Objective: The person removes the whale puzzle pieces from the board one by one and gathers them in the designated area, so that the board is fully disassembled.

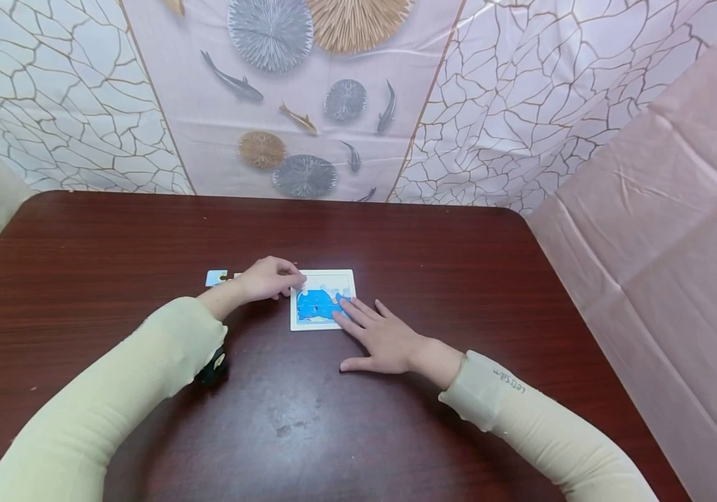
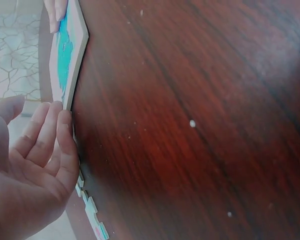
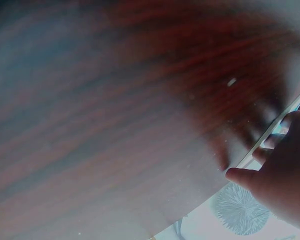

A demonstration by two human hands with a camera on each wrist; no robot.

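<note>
A jigsaw puzzle board (image 1: 323, 327) with a white frame lies on the table, showing a blue whale picture (image 1: 315, 302); the upper part of its inside is pale. My left hand (image 1: 270, 279) reaches to the board's left edge, fingertips right at the frame. In the left wrist view the left hand (image 2: 37, 160) has loosely bent fingers and a thumb held apart, with nothing visible between them. My right hand (image 1: 386, 341) has its fingers spread, their tips over the board's right side and the thumb out over the table. Beyond the left wrist lies a light blue puzzle piece (image 1: 215, 277), partly hidden.
The dark wooden table (image 1: 308, 432) extends around the board. In the left wrist view, puzzle pieces (image 2: 93, 217) lie in a line beside the left hand. A dark object (image 1: 212, 369) shows under the left cuff. Patterned cloth (image 1: 308, 111) hangs behind the table.
</note>
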